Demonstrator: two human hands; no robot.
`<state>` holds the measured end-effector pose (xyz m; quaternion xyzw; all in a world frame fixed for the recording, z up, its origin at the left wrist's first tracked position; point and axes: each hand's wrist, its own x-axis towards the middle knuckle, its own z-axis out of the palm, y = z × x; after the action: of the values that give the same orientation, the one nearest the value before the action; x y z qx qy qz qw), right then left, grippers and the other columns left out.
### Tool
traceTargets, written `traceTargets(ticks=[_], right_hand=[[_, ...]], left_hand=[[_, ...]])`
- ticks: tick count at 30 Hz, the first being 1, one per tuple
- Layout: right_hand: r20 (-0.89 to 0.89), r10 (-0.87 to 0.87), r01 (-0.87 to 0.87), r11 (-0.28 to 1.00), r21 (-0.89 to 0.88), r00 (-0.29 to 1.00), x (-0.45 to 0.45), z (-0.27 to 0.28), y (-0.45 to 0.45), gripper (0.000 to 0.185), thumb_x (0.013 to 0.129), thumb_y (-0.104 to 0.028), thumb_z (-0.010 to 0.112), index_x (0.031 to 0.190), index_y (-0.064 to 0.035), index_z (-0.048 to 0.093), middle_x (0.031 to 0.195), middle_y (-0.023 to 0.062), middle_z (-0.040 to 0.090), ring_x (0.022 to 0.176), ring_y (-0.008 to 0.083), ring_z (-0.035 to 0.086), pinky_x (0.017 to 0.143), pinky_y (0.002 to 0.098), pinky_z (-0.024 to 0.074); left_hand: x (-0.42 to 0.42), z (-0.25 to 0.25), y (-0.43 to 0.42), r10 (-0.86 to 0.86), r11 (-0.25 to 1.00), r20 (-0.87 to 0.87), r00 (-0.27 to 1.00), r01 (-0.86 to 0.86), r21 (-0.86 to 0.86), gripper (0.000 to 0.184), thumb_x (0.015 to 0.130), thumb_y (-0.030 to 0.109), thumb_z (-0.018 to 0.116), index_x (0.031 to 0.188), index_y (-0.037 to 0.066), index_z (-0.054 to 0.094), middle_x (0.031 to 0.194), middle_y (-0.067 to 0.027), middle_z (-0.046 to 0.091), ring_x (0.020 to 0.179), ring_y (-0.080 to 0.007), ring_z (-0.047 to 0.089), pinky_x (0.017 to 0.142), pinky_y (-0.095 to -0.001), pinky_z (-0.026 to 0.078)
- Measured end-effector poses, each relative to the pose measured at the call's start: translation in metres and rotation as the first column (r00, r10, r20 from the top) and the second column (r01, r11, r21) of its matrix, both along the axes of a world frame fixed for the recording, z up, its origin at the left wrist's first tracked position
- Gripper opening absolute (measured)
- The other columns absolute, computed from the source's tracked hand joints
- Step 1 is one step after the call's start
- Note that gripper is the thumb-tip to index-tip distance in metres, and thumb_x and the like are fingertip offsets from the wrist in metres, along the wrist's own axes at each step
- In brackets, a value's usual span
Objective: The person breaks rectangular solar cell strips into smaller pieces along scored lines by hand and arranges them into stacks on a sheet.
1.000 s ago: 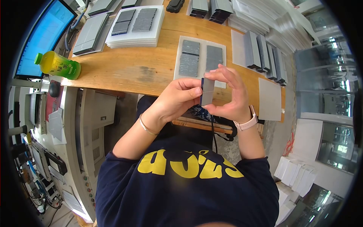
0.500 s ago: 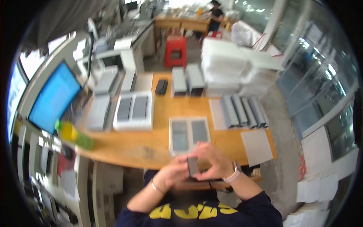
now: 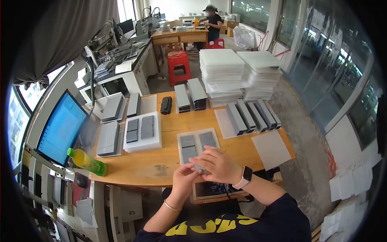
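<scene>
My left hand [image 3: 183,180] is closed in a pinch on the near end of a small flat grey plate [image 3: 198,167]. My right hand [image 3: 218,166], wearing a watch, lies over the same plate with bent fingers gripping it, so most of it is hidden. Just beyond the hands, a white pad [image 3: 197,139] bears several grey rectangular plates [image 3: 187,141] in two columns. The fingers of my right hand overlap the pad's near right part in view.
Left stands a white stack [image 3: 142,144] topped with grey plates, beside a green bottle [image 3: 89,163] and a monitor [image 3: 60,127]. Grey plate stacks [image 3: 236,118] and a white sheet [image 3: 271,150] lie right. Tall white sheet piles [image 3: 221,68] rise behind. A person [image 3: 213,24] sits far back.
My right hand has turned over the plate and now covers most of it; before, thumb and fingers framed it upright. The camera view has shifted and sharpened.
</scene>
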<state>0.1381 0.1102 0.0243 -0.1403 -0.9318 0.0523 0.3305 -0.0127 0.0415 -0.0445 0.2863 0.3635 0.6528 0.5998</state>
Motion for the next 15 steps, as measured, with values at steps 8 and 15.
traceTargets(ticks=[8, 15], right_hand=[[-0.153, -0.221, 0.055, 0.720, -0.691, 0.963, 0.008, -0.006, -0.014, 0.044, 0.069, -0.014, 0.073, 0.108, -0.0047, 0.055, 0.099, 0.0056, 0.059, 0.088, 0.0147, 0.058, 0.081, 0.0294, 0.0462], [-0.197, -0.163, -0.151, 0.261, -0.954, 0.967, 0.010, -0.025, -0.004, 0.015, 0.075, 0.000, 0.067, 0.087, 0.0012, 0.058, 0.084, 0.0054, 0.063, 0.077, 0.0096, 0.060, 0.070, 0.0214, 0.0490]], left_hand=[[0.001, 0.006, -0.006, 0.131, 0.991, -0.151, 0.980, -0.128, 0.028, 0.022, 0.074, -0.008, 0.063, 0.095, -0.003, 0.060, 0.084, -0.0073, 0.063, 0.076, -0.0120, 0.059, 0.072, -0.0245, 0.048], [0.002, 0.014, -0.001, 0.133, 0.991, -0.184, 0.974, -0.125, 0.055, 0.021, 0.075, -0.009, 0.062, 0.095, -0.004, 0.059, 0.086, -0.0076, 0.063, 0.079, -0.0131, 0.060, 0.073, -0.0249, 0.049]])
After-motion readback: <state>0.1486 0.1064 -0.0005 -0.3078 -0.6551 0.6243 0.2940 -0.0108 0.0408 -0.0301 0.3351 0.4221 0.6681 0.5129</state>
